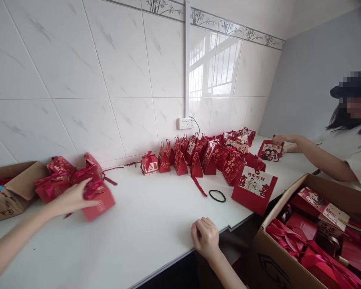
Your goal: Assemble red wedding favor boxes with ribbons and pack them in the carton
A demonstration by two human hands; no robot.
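Note:
My left hand [67, 200] reaches across the left side of the table, its thumb and fingers closed around a red gift box [100, 204] with a dark red ribbon bow on top. The box looks tilted and slightly blurred. Right behind it, more red gift boxes [57, 172] with bows stand in a cluster near the wall. My right hand [206, 237] rests at the table's front edge, curled into a fist. Nothing shows in it. A black hair tie [217, 196] lies on the table a little beyond that fist.
Several small red boxes [180, 160] line the wall, with a red bag [254, 188] in front. An open carton [289, 200] full of red boxes stands at right; another carton [9, 196] sits at left. Across the corner, a person's hand [284, 139] holds a red bag [270, 151].

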